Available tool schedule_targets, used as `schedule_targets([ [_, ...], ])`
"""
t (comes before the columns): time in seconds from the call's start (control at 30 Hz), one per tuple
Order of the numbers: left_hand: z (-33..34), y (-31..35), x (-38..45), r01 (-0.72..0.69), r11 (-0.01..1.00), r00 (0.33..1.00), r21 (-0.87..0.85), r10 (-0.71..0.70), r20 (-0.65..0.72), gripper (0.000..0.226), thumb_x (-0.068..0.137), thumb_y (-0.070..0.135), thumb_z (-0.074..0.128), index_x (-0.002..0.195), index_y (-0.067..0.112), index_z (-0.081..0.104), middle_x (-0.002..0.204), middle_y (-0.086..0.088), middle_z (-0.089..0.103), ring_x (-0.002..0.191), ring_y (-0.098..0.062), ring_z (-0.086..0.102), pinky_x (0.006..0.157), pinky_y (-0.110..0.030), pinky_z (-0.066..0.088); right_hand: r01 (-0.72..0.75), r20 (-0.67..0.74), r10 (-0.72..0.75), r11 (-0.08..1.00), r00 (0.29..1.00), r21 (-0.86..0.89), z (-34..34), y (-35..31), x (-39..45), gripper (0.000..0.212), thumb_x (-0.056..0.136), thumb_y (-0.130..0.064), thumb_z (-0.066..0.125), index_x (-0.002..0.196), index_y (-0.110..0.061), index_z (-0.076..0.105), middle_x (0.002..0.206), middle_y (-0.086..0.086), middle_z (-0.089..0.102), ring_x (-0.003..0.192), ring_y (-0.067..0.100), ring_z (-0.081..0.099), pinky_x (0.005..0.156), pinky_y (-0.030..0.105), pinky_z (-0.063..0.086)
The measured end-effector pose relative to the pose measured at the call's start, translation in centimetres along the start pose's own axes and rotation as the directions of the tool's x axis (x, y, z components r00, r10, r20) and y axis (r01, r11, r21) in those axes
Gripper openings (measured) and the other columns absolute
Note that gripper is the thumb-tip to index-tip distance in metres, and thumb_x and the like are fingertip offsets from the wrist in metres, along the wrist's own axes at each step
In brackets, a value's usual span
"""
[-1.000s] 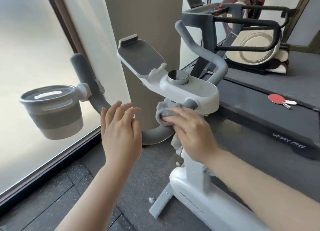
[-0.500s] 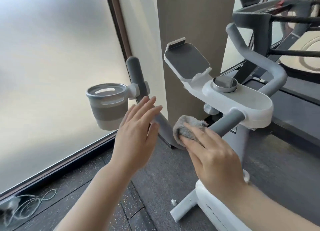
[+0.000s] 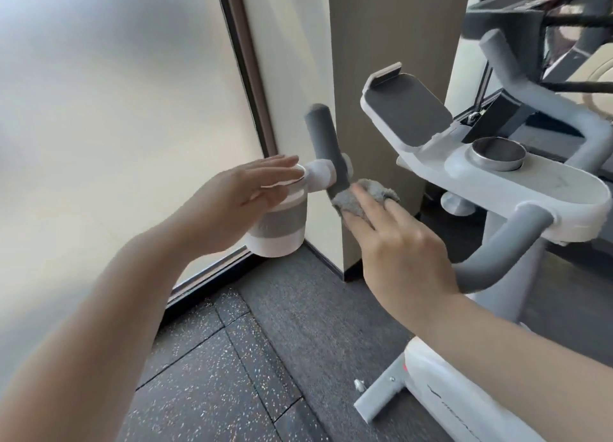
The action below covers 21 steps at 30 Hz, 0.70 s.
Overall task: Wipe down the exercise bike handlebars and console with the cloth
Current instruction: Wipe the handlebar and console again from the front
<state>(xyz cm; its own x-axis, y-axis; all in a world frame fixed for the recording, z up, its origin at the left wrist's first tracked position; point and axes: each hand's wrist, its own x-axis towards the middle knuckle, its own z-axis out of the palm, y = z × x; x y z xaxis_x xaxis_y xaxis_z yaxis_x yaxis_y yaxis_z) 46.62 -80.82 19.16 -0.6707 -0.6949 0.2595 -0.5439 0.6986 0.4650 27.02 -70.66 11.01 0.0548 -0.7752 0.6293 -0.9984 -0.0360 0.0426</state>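
Grey fleecy cloth [image 3: 356,200], one piece, is bunched under the right hand [image 3: 398,242], whose fingers curl over it and press it against the lower part of the left grey foam handlebar grip [image 3: 326,143]. Two such upright grips visible: that one and the right grey foam grip [image 3: 510,60]. Left hand [image 3: 232,199] is flat, fingers straight and together, holding nothing, in front of the single white-and-grey cup holder [image 3: 282,229] clamped to the left bar; contact with its rim cannot be determined. One white plastic console [image 3: 530,189] carries one dark tablet tray [image 3: 406,110] and one round metal knob [image 3: 499,153]. Floor [image 3: 265,358] is dark speckled rubber tiles.
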Motion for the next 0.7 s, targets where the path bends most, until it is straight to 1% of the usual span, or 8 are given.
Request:
schedule_targets([
  [0.13,-1.8,-0.8,1.9,0.021,0.998,0.969,-0.058,-0.006,0.246,0.05,0.092,0.038,0.057,0.139,0.041,0.04,0.149,0.027,0.027,0.137,0.015,0.014,0.114,-0.023,0.012,-0.163,-0.064,0.171,0.98,0.983,0.118,0.7,-3.2,1.9,0.037,0.082,0.004,0.055,0.113,-0.009,0.069,0.136,0.011,0.056,0.1,0.028,0.065,0.075,0.037,0.058],
  [0.23,-2.6,-1.5,3.0,0.148,0.983,0.911,-0.108,-0.094,0.401,0.063,0.078,0.056,0.056,0.137,0.05,0.037,0.143,0.033,0.033,0.133,0.011,0.025,0.112,-0.024,0.017,-0.1,-0.264,0.193,0.939,0.945,0.328,1.0,-3.4,-0.3,0.035,0.088,0.003,0.055,0.117,-0.013,0.068,0.138,0.002,0.054,0.107,0.021,0.064,0.086,0.031,0.053],
  [0.33,-3.0,-2.1,3.6,0.17,0.965,0.868,-0.199,-0.051,0.494,0.046,0.09,0.056,0.045,0.135,0.047,0.042,0.136,0.034,0.042,0.122,0.016,0.039,0.104,-0.016,0.025,0.032,-0.44,0.206,0.879,0.874,0.475,1.9,-6.6,0.9,0.035,0.094,-0.001,0.05,0.126,-0.01,0.06,0.143,0.008,0.047,0.128,0.024,0.05,0.109,0.031,0.036],
  [0.43,-3.2,-2.9,3.7,0.202,0.924,0.894,-0.323,-0.039,0.447,0.043,0.096,0.053,0.025,0.127,0.045,0.053,0.122,0.029,0.059,0.113,0.014,0.051,0.099,-0.017,0.037,0.116,-0.43,0.065,0.918,0.9,0.38,4.4,-11.4,3.1,0.037,0.096,-0.001,0.046,0.13,-0.011,0.059,0.141,0.006,0.05,0.127,0.025,0.047,0.116,0.04,0.024],
  [0.53,-2.6,-3.5,3.5,0.19,0.925,0.922,-0.329,-0.053,0.384,0.048,0.096,0.056,0.022,0.127,0.042,0.055,0.125,0.033,0.053,0.112,0.018,0.047,0.093,-0.011,0.031,0.257,-0.323,-0.187,0.948,0.928,0.187,7.7,-12.7,0.5,0.031,0.1,-0.007,0.044,0.12,-0.015,0.066,0.125,0.0,0.065,0.116,0.019,0.057,0.116,0.036,0.028],
  [0.6,-1.7,-3.8,3.4,0.136,0.949,0.945,-0.285,-0.039,0.324,0.049,0.095,0.061,0.023,0.127,0.043,0.056,0.134,0.028,0.048,0.124,0.008,0.042,0.106,-0.019,0.03,0.352,-0.286,-0.314,0.931,0.905,0.091,8.2,-10.9,-0.9,0.023,0.096,-0.01,0.054,0.111,-0.016,0.071,0.113,0.0,0.071,0.113,0.018,0.059,0.115,0.035,0.03],
  [0.63,-1.3,-3.9,3.3,0.112,0.963,0.958,-0.247,-0.039,0.283,0.049,0.092,0.065,0.024,0.124,0.045,0.057,0.135,0.024,0.051,0.127,0.001,0.043,0.11,-0.028,0.03,0.33,-0.342,-0.281,0.94,0.897,0.091,8.0,-9.8,-0.6,0.019,0.095,-0.011,0.056,0.108,-0.015,0.069,0.11,0.003,0.071,0.115,0.019,0.056,0.116,0.035,0.028],
  [0.7,-0.7,-3.7,3.2,0.128,0.966,0.98,-0.224,-0.087,0.181,0.05,0.084,0.069,0.026,0.111,0.047,0.063,0.123,0.016,0.062,0.121,-0.01,0.052,0.108,-0.04,0.036,0.173,-0.499,-0.054,0.965,0.865,0.195,7.1,-8.4,1.5,0.022,0.099,-0.01,0.045,0.115,-0.012,0.059,0.12,0.009,0.061,0.125,0.024,0.045,0.117,0.038,0.026],
])
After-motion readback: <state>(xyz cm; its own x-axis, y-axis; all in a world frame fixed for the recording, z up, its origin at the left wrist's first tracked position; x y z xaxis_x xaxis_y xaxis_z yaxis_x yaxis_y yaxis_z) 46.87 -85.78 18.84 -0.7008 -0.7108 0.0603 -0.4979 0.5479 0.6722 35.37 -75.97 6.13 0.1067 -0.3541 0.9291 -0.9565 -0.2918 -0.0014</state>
